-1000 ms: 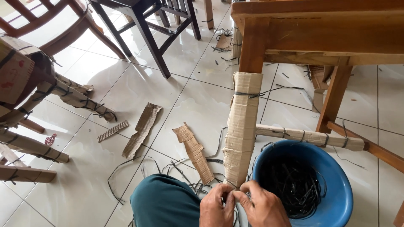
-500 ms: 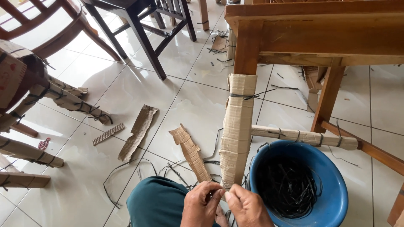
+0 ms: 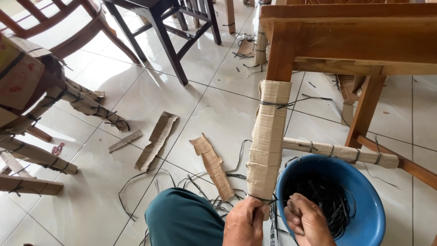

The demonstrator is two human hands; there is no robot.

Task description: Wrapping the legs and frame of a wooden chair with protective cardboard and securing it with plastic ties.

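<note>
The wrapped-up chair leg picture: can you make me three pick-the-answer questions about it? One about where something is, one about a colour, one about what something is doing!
1. Where is the basin?
A. On the tiled floor, right of the cardboard-wrapped leg
B. On top of the wooden seat
C. Under the dark chair far away

2. What colour is the basin?
A. Red
B. Blue
C. Yellow

3. What are the left hand and the right hand doing?
A. Resting flat on the floor
B. Holding a hammer
C. Pulling a thin black strap at the bottom of the wrapped leg

Answers: 1 A, the basin sits on the tiles beside the leg. 2 B, its rim and wall are blue. 3 C, the strap runs around the leg's lower end between the two closed hands.
</note>
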